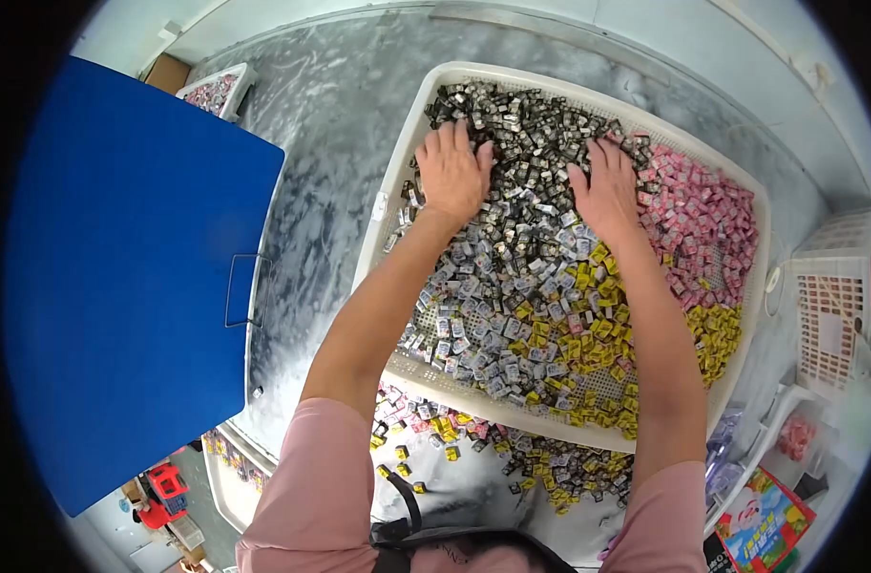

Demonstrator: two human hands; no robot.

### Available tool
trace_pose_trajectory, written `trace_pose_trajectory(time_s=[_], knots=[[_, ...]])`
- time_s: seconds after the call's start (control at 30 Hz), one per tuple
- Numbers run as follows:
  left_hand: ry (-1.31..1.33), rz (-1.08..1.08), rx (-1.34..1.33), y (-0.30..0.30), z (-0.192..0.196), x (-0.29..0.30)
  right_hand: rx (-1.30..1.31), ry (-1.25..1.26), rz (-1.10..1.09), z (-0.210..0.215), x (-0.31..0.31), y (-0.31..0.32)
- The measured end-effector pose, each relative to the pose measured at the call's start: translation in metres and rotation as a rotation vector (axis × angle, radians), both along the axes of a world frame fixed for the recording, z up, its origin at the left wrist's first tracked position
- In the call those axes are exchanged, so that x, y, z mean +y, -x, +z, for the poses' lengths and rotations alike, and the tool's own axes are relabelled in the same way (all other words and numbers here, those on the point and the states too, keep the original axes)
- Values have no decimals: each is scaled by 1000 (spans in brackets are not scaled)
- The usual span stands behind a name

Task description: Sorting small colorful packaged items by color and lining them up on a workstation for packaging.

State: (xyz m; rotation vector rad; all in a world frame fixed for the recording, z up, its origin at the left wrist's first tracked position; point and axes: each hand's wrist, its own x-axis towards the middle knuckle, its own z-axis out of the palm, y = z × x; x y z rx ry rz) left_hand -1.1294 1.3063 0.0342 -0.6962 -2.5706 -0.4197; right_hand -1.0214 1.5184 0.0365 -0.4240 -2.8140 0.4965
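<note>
A large cream plastic tray (550, 417) with a perforated bottom holds many small wrapped pieces that look like candies. Black-wrapped pieces (519, 122) fill its far part, pink ones (707, 205) the right, yellow ones (712, 339) the near right, and grey-white ones (493, 349) the near left. My left hand (454, 174) lies on the black pieces by the far left side, fingers stretched forward and apart. Farther right, my right hand (608, 191) rests where black meets pink, its thumb held away from the stretched fingers. Neither hand shows a grip on any piece.
A big blue board (149, 258) with a wire handle stands at left. Loose wrapped pieces (564, 473) lie below the tray's near edge. At right are a white slotted basket (829, 315) and a colourful package (765, 520). Another filled tray (216, 93) sits far left.
</note>
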Motion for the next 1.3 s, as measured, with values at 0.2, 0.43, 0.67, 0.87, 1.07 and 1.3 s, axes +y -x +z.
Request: trace_pose_trajectory(time_s=[0.2, 0.43, 0.67, 0.87, 1.07, 1.3], knots=[[-87, -57, -178, -48, 0, 16, 140, 197, 120, -4, -43, -11], [-446, -59, -319, -87, -3, 29, 243, 352, 35, -3, -84, -19], [-915, 21, -544, -88, -12, 28, 367, 701, -74, -1, -109, -9], [-1190, 31, -716, -93, -10, 34, 334, 1377, -277, -5, -110, -13], [-1214, 13, -769, -159, 40, 20, 469, 1632, -431, 50, -137, -78], [-1015, -162, -736, -318, 98, -49, 335, 1045, -353, 99, -199, -249]])
